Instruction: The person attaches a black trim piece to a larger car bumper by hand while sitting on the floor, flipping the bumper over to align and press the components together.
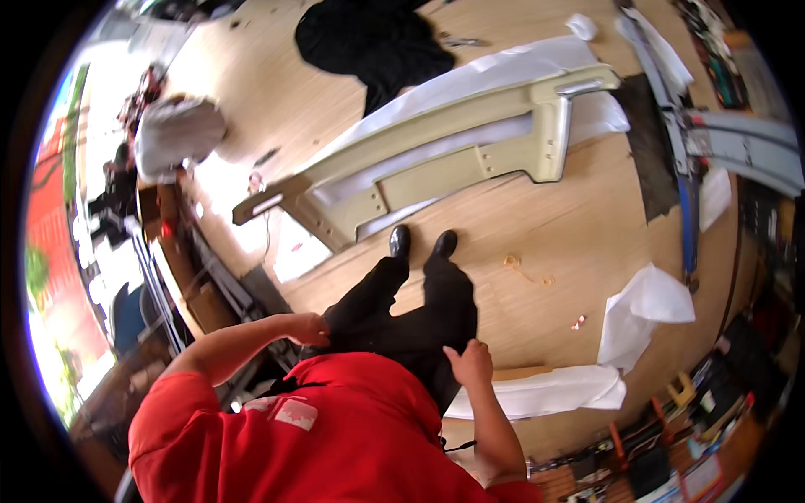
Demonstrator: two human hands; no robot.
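Observation:
I stand in black trousers (402, 323) and dark shoes at the near side of a long beige moulded panel (436, 134). The panel lies on white wrapping sheet (520, 63) on the floor and has a long opening and a metallic trim at its right end. My left hand (309, 329) is against the trousers at my left thigh, fingers curled in; whatever is in them is hidden. By my right thigh is my right hand (471, 363), its thumb apart from the fingers and nothing visible in it. Neither hand touches the panel.
A black cloth (373, 46) lies beyond the panel. At the right, a grey-blue lift arm (742, 138) reaches inward. White crumpled wrapping (641, 310) and a yellowish string (524, 267) lie on the floor. Shelving stands left; a cluttered bench with tools (646, 457) is lower right.

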